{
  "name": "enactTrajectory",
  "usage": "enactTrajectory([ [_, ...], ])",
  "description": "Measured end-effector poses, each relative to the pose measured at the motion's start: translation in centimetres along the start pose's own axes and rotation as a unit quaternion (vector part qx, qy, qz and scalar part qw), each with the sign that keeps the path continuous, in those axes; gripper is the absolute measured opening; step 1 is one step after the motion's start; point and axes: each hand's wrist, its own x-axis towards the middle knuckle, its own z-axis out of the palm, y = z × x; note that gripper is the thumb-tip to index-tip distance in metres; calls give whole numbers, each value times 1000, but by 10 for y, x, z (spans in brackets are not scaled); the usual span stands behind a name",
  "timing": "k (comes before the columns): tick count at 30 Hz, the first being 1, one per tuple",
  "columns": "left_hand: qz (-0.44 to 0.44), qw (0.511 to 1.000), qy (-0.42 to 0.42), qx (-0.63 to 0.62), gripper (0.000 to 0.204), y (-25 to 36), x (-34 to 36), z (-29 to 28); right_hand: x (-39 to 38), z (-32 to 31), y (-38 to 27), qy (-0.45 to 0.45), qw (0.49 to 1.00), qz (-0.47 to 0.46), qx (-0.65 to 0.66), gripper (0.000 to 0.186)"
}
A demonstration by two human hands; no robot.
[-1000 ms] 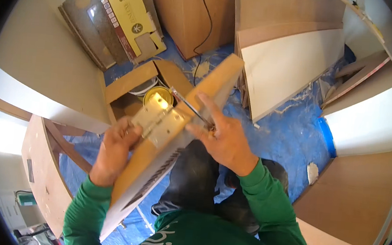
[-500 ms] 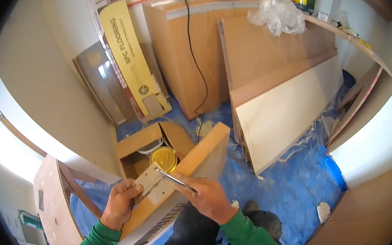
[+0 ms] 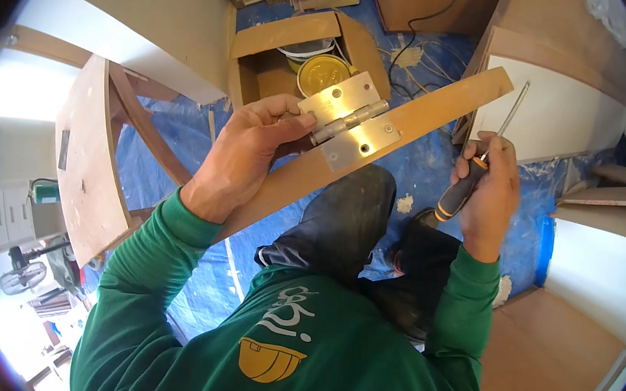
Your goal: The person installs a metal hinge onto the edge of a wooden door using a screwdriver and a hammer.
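Observation:
My left hand (image 3: 254, 141) grips a brass-coloured hinge (image 3: 351, 112) at one leaf, with its thumb on the plate near the knuckle. The hinge lies open along the top edge of a long wooden board (image 3: 462, 97) that slants from lower left to upper right; one leaf sticks out beyond the edge. Screw holes show in both leaves. My right hand (image 3: 483, 189) is closed round the black and orange handle of a screwdriver (image 3: 464, 187), right of the board, with the shaft pointing up and away from the hinge.
A cardboard box (image 3: 253, 77) holds a yellow tin (image 3: 321, 76) beyond the board. Curved plywood (image 3: 90, 159) stands left, leaning panels (image 3: 561, 121) upper right, a board (image 3: 554, 354) lower right. Blue sheeting (image 3: 430, 71) covers the floor, with cables (image 3: 412, 24). A fan (image 3: 22, 277) is far left.
My right hand has moved right, taking the screwdriver away from the hinge and turning it upward. My left hand still holds the hinge. The whole view has shifted as my head moved.

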Motion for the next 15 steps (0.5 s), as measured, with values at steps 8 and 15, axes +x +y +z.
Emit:
enactTrajectory([
  [8,13,999,14,30,16,1,-12,9,-8,36,-6,-4,988,-98,-117,34],
  [15,14,997,5,73,20,1,-4,-5,5,39,5,-16,988,-111,-110,37],
])
